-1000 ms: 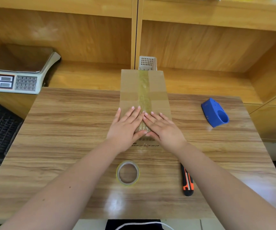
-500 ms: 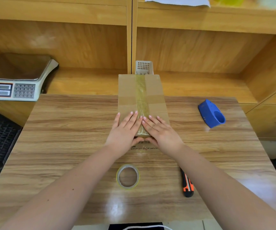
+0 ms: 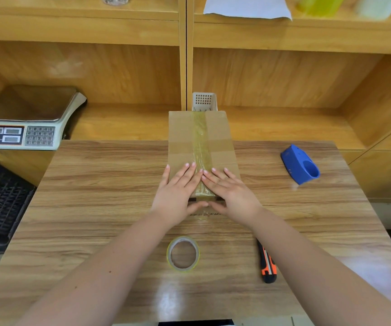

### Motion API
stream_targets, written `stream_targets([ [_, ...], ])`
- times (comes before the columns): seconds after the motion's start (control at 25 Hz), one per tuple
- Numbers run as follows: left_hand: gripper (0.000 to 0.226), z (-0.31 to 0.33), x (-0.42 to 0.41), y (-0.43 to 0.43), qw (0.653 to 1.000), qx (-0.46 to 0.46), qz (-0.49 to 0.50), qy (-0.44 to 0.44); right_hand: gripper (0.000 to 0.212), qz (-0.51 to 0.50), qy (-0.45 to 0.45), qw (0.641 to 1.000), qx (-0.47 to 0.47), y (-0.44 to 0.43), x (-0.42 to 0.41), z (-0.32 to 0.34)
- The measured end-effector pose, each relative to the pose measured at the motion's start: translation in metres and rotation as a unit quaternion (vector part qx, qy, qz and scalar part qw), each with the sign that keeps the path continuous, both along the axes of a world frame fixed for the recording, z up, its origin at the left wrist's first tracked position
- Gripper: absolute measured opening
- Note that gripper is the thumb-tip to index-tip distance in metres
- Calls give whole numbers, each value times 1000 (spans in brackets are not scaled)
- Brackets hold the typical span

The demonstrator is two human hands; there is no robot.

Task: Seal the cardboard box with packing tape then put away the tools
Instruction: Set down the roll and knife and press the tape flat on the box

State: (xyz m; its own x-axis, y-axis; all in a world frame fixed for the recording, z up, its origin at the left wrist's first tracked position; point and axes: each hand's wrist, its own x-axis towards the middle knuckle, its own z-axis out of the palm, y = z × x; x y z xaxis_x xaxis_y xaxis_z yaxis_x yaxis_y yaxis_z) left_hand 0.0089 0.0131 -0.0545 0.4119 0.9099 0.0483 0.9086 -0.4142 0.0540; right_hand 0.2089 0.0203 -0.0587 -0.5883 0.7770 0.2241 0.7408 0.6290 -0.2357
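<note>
Both hands, left and right, are spread flat, gripping nothing, and have been slid slightly up the box, pressing the tape strip down; sealing looks nearly finished.

Cardboard box taped shut; tape roll flat; knife beside.

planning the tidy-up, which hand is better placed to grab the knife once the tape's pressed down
Right. The utility knife lies beside the right forearm, behind the right hand. The left hand would have to cross over; the tape roll sits nearer it.
</note>
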Motion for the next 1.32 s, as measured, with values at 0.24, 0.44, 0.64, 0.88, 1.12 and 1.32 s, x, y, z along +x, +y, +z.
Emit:
stream_targets([
  [0.24, 78, 1, 4, 2, 1000, -5, 4, -8, 64, 1, -21, 1000, 2, 4, -1, 0],
  [0.44, 82, 4, 0, 2, 1000, -28, -9, -1, 71, 21, -45, 999, -15, 3, 1, 6],
  [0.64, 92, 10, -8, -1, 998, -62, -9, -5, 75, 40, -50, 996, -60, 7, 6, 14],
  [0.88, 88, 13, -9, -4, 997, -74, -5, -5, 77, 33, -40, 998, -46, 5, 6, 10],
  [1.12, 77, 18, -11, -5, 996, -73, -5, -46, 73, 22, -12, 999, -44, 5, 11, 7],
  [1.32, 65, 23, -17, -11, 996, -45, -61, -48, 68, 22, -44, 999, -5, 16, 37, 11],
])
